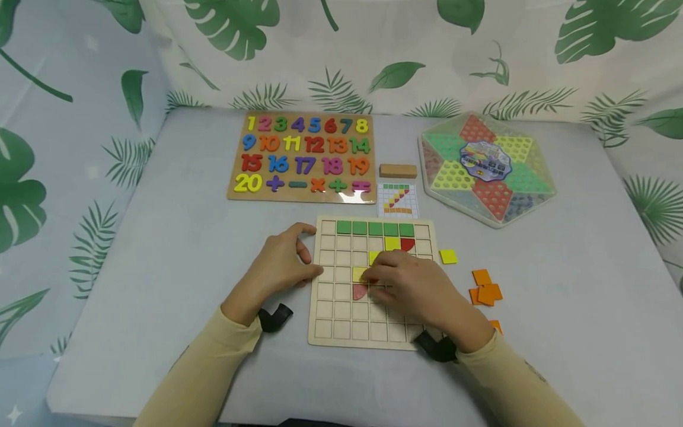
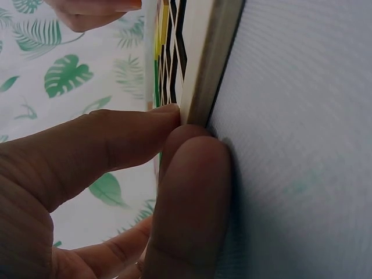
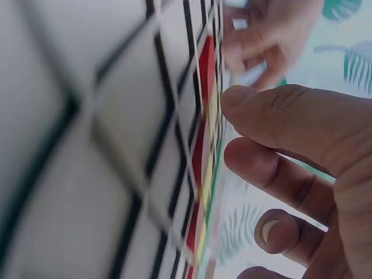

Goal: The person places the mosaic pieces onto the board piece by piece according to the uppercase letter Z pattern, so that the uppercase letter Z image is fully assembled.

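Note:
A wooden grid board (image 1: 325,326) lies flat, with a row of green squares (image 1: 376,228) near its far edge. Yellow squares (image 1: 392,243) and red quarter-round pieces (image 1: 360,292) run diagonally across it, partly hidden by my right hand. The left hand (image 1: 283,261) touches the board's left edge with its thumb and a spread finger. Over the middle of the board hovers my right hand (image 1: 413,284), fingers bent downward near the yellow and red pieces. In the right wrist view, nothing shows between its thumb (image 3: 279,113) and forefinger.
Right of the board lie a loose yellow square (image 1: 449,256) and several orange squares (image 1: 488,293). Beyond it are a pattern card (image 1: 398,200), a wooden block (image 1: 398,171), a number puzzle (image 1: 304,155) and a hexagonal board game (image 1: 459,175).

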Tool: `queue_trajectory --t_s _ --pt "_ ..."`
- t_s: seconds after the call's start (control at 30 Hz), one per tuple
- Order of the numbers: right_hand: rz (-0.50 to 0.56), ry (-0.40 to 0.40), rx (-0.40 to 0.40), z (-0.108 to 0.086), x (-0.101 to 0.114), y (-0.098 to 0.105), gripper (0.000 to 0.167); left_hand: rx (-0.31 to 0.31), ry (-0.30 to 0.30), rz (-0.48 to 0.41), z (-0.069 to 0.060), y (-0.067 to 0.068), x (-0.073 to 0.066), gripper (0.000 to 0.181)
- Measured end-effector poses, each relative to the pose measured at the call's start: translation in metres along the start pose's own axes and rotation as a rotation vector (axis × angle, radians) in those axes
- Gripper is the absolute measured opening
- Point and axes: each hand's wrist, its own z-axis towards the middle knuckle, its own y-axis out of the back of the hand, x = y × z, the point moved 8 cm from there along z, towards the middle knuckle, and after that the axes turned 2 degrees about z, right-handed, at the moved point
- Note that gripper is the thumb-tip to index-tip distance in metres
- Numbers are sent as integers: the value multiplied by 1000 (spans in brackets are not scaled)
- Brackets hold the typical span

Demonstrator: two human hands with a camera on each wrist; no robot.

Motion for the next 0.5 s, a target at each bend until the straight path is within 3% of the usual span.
queue_trajectory --t_s 0.23,0.5 --pt "-17 -116 -89 -28 -43 20 26 1 2 8 0 0 0 79" --pt "-24 -291 -47 -59 -84 33 33 6 19 7 0 -1 0 80"
